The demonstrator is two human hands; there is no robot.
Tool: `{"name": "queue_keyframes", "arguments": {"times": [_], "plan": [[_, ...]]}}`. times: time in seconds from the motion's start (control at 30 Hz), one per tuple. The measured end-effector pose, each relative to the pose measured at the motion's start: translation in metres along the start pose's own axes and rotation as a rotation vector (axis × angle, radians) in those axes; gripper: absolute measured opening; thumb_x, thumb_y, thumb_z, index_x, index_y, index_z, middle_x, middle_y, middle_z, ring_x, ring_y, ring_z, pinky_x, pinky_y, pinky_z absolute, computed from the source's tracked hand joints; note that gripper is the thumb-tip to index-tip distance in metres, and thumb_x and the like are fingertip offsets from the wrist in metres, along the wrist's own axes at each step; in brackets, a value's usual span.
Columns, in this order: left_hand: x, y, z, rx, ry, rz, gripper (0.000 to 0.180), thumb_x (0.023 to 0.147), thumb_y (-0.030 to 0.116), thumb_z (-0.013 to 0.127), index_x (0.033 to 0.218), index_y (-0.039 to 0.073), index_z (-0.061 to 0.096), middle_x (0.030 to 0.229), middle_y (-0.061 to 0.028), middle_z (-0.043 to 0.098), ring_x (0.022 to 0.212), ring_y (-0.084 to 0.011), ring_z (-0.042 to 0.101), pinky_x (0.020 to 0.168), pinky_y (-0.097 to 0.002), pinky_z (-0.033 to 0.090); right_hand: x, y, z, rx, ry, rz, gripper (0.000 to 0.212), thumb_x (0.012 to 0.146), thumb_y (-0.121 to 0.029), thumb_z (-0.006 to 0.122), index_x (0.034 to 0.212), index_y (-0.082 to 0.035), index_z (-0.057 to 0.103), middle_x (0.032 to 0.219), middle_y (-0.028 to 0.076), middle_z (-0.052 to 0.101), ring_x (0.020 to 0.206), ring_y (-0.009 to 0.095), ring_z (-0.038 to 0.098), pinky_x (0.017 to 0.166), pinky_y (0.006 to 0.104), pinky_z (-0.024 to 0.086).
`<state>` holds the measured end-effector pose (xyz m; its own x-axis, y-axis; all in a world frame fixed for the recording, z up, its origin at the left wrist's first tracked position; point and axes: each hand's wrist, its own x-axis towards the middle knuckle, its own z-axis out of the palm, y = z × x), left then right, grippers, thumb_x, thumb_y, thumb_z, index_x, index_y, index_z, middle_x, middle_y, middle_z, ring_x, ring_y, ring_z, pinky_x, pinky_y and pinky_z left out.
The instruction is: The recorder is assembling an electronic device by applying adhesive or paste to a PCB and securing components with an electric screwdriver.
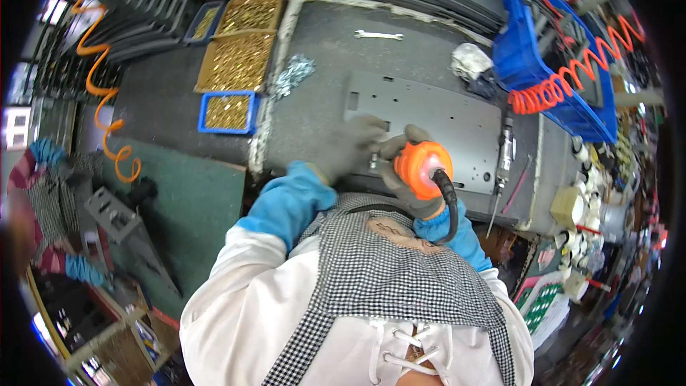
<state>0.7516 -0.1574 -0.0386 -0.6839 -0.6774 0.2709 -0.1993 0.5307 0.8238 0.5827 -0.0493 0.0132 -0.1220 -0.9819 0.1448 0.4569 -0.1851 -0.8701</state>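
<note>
My right hand point(401, 184), in a grey glove, is closed around an orange corded power tool point(423, 169). The tool's rounded back end faces up, and a black cord curves from it toward my apron. My left hand point(349, 149), also gloved in grey, is beside the tool, over the near left edge of a flat grey metal plate point(436, 111). Motion smears its fingers, so I cannot see whether they hold anything. The plate has several holes and slots and lies on the dark bench. Blue sleeves cover both my forearms.
Trays of brass-coloured fasteners point(239, 61) stand at left, near silvery small parts point(294, 75). A wrench point(379, 34) lies beyond the plate. At right are a slim air tool point(506, 154), a blue bin point(522, 61) and a red coiled hose point(550, 93). Another person point(53, 207) works at far left.
</note>
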Motion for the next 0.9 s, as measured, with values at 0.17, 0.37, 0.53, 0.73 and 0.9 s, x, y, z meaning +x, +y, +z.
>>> {"name": "queue_keyframes", "arguments": {"times": [0.17, 0.37, 0.53, 0.73, 0.9], "plan": [[0.031, -0.096, -0.161, 0.300, 0.640, -0.506, 0.063, 0.088, 0.021, 0.076, 0.141, -0.005, 0.055, 0.137, -0.0254, 0.063, 0.121, -0.0358, 0.064, 0.102, -0.0409, 0.051, 0.009, -0.029, -0.003, -0.505, 0.072, -0.156, 0.077, 0.079, 0.001, 0.082, 0.148, 0.002, 0.046, 0.116, 0.008, 0.071, 0.096, 0.016, 0.070, 0.090, 0.0325, 0.057], [0.004, -0.235, -0.284, 0.466, 0.146, -0.928, 0.087, 0.065, 0.025, 0.090, 0.141, -0.001, 0.057, 0.136, -0.0233, 0.066, 0.126, -0.0364, 0.064, 0.105, -0.0438, 0.052, 0.021, -0.088, 0.003, -0.530, -0.182, -0.119, 0.077, 0.085, -0.020, 0.086, 0.151, -0.006, 0.049, 0.128, 0.015, 0.067, 0.110, 0.021, 0.067, 0.099, 0.0381, 0.054], [0.061, -0.223, -0.231, 0.745, 0.142, -0.989, 0.059, 0.081, 0.027, 0.072, 0.128, -0.004, 0.061, 0.123, -0.0309, 0.068, 0.115, -0.0446, 0.066, 0.100, -0.0481, 0.051, 0.000, -0.104, -0.022, -0.415, 0.069, 0.058, 0.046, 0.079, -0.014, 0.080, 0.120, -0.001, 0.061, 0.092, 0.006, 0.066, 0.083, 0.016, 0.059, 0.079, 0.0362, 0.053], [0.026, -0.304, -0.314, 1.356, -0.528, -0.283, 0.033, 0.102, 0.017, 0.051, 0.127, 0.001, 0.065, 0.124, -0.0240, 0.070, 0.115, -0.0430, 0.066, 0.092, -0.0467, 0.052, 0.009, -0.110, -0.011, -0.324, -0.163, -0.159, 0.049, 0.078, -0.006, 0.081, 0.123, -0.005, 0.061, 0.091, 0.003, 0.065, 0.085, 0.013, 0.062, 0.076, 0.0327, 0.054], [0.021, -0.268, -0.294, 0.335, 0.560, -0.841, 0.038, 0.106, 0.020, 0.053, 0.138, 0.002, 0.062, 0.113, -0.0095, 0.068, 0.094, -0.0281, 0.062, 0.088, -0.0351, 0.052, -0.008, -0.150, -0.009, -0.016, 0.019, -0.432, 0.084, 0.080, -0.001, 0.081, 0.153, -0.009, 0.041, 0.107, 0.006, 0.069, 0.097, 0.016, 0.067, 0.080, 0.0335, 0.057]]}}
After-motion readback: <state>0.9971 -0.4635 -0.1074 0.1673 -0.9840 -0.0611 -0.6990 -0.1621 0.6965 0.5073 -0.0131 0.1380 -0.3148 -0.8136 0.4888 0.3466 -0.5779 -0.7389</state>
